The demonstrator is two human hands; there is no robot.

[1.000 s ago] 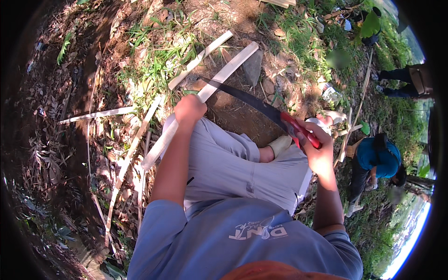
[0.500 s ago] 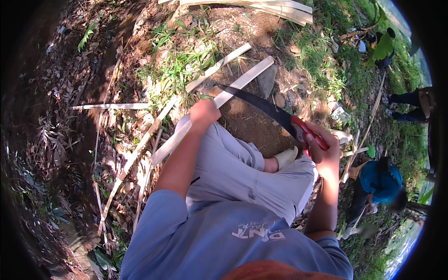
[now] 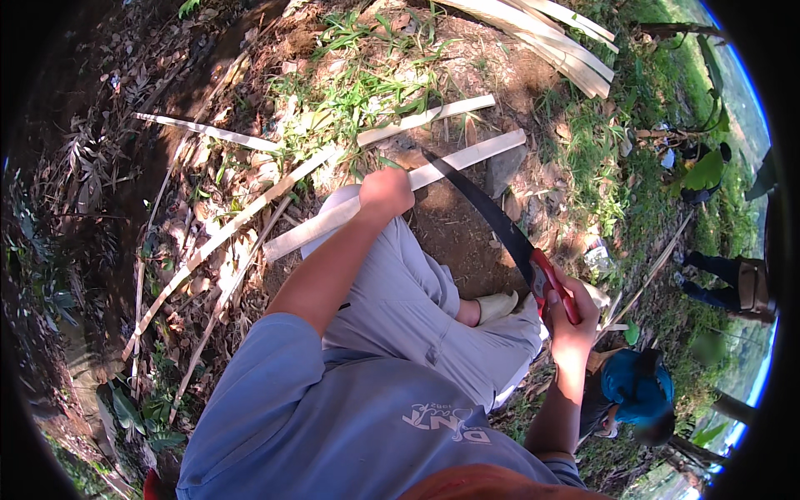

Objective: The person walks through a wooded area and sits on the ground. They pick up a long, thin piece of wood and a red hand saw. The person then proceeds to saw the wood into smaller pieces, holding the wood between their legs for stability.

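My left hand [image 3: 387,192] is closed around a long, pale flat strip of split wood or bamboo [image 3: 479,152], which slants across my bent knee with its far end over bare soil. In my right hand [image 3: 573,321] is the red handle of a curved pruning saw [image 3: 487,208]. The dark blade lies across the strip, just right of my left fist, and its tip reaches a little past the strip's far edge. Whether the teeth have cut into the wood cannot be seen.
Past the strip lies another pale strip [image 3: 425,119], with a grey stone [image 3: 504,169] near the held end. More long strips [image 3: 229,229] rest on leaf litter at left. A stack of strips [image 3: 554,46] lies at the far right. A person in blue [image 3: 637,387] bends at right; another person's legs [image 3: 721,279] show beyond.
The whole view has turned, so the strip looks flatter and the saw steeper. Both hands keep their holds, and the blade's tip end still crosses the strip beside my left fist.
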